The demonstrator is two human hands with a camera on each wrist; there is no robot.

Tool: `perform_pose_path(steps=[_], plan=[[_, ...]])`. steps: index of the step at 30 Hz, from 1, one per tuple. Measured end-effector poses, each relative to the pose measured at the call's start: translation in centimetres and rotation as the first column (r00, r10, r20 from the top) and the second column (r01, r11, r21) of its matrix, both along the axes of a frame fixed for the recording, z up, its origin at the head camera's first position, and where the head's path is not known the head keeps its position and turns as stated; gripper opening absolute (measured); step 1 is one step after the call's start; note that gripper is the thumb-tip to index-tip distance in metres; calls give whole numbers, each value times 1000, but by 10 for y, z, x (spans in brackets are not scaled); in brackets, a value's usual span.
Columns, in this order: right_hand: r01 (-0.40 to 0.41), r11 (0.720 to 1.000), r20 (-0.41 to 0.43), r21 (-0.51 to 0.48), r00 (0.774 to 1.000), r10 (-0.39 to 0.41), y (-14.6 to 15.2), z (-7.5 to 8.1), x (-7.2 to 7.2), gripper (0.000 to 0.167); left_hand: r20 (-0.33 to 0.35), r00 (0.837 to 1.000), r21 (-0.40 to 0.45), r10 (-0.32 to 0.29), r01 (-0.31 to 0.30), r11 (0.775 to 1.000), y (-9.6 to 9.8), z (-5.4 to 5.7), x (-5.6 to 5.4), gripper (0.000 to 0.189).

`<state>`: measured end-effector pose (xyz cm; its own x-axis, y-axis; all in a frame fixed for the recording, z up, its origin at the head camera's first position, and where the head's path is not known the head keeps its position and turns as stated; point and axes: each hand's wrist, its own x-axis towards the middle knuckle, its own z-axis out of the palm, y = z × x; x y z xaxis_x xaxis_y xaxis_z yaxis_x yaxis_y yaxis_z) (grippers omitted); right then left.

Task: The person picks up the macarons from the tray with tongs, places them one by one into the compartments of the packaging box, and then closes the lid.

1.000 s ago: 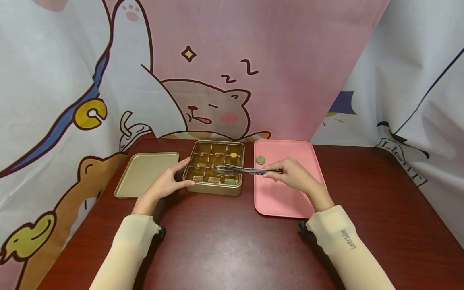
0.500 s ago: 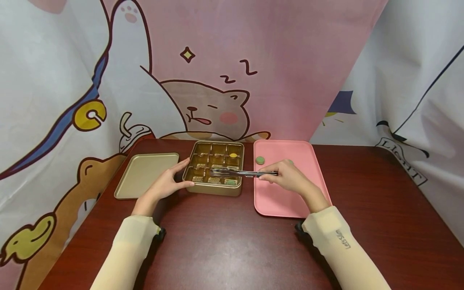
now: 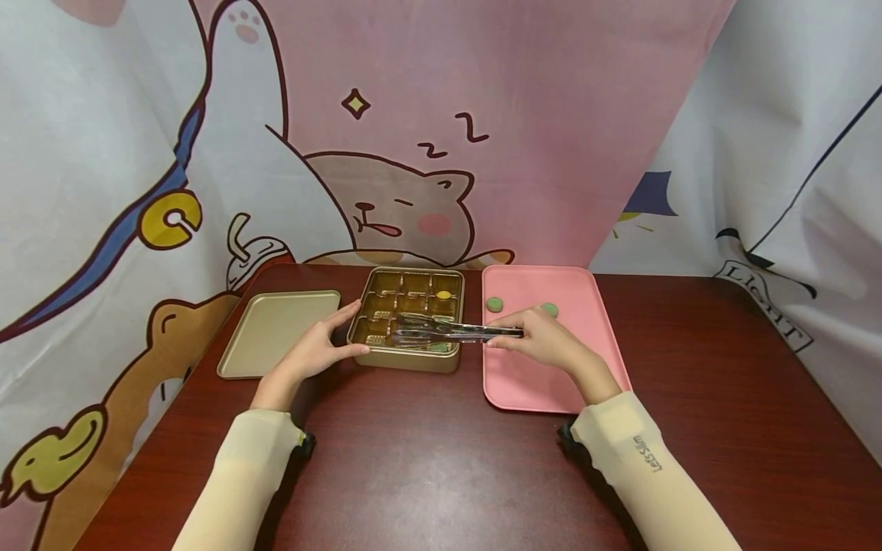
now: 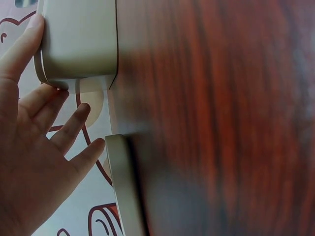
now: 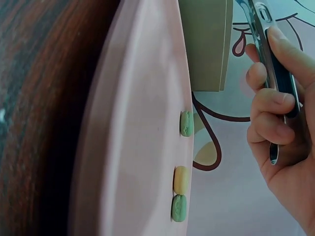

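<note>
My left hand [image 3: 313,352] rests on the left front corner of a gold tin [image 3: 408,360], thumb at the front and straight fingers along the side. In my right hand [image 3: 544,337] I hold metal tongs [image 3: 468,332]; their tips, spread apart, reach over the tin's front row of compartments. A yellow macaron [image 3: 443,295] sits in a right-hand compartment. The green macaron [image 3: 439,347] in the front right compartment is partly hidden by the tongs. I cannot tell whether anything lies between the tips. In the right wrist view my curled fingers [image 5: 270,101] grip the tongs' handles.
Right of the tin lies a pink tray [image 3: 530,390]. It carries two green macarons, one near its left edge [image 3: 494,304] and one further right [image 3: 549,309]. A yellow macaron [image 5: 180,180] shows beside them in the right wrist view. The gold lid [image 3: 276,329] lies at the left.
The tongs have shifted slightly left and toward me over the tin, and their tips have spread apart. More of the right green macaron on the tray shows. My left hand stays put.
</note>
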<state>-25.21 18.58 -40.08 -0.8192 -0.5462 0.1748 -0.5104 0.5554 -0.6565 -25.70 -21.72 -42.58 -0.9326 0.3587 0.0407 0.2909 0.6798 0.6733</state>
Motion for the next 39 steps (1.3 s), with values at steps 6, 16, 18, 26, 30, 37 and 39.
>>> perform_pose_path(steps=[6, 16, 18, 26, 30, 37, 39], plan=[[14, 1000, 6, 15, 1000, -14, 3, 0, 1, 28, 4, 1000, 5, 0, 0, 1000, 0, 0, 0, 89], [20, 999, -26, -33, 999, -20, 17, 1, 2, 29, -6, 1000, 17, 3, -2, 1000, -1, -1, 0, 89], [22, 998, 5, -59, 1000, -22, 21, 1, 3, 27, -6, 1000, 13, 2, -2, 1000, -1, -2, 0, 89], [103, 989, 74, -106, 993, -95, 41, 2, 7, 25, -1, 1000, 6, 3, -3, 1000, -1, -2, 1, 89], [123, 985, 72, -121, 991, -115, 51, 4, 8, 29, 4, 1000, 6, 3, -3, 1000, -1, -2, 1, 89], [171, 979, 58, -108, 985, -165, 70, 8, 13, 34, -3, 1000, 7, 2, -2, 1000, -1, -1, 1, 89], [184, 978, 40, -97, 983, -181, 75, 9, 14, 33, -9, 1000, 16, -3, 3, 1000, 0, -2, 0, 89]])
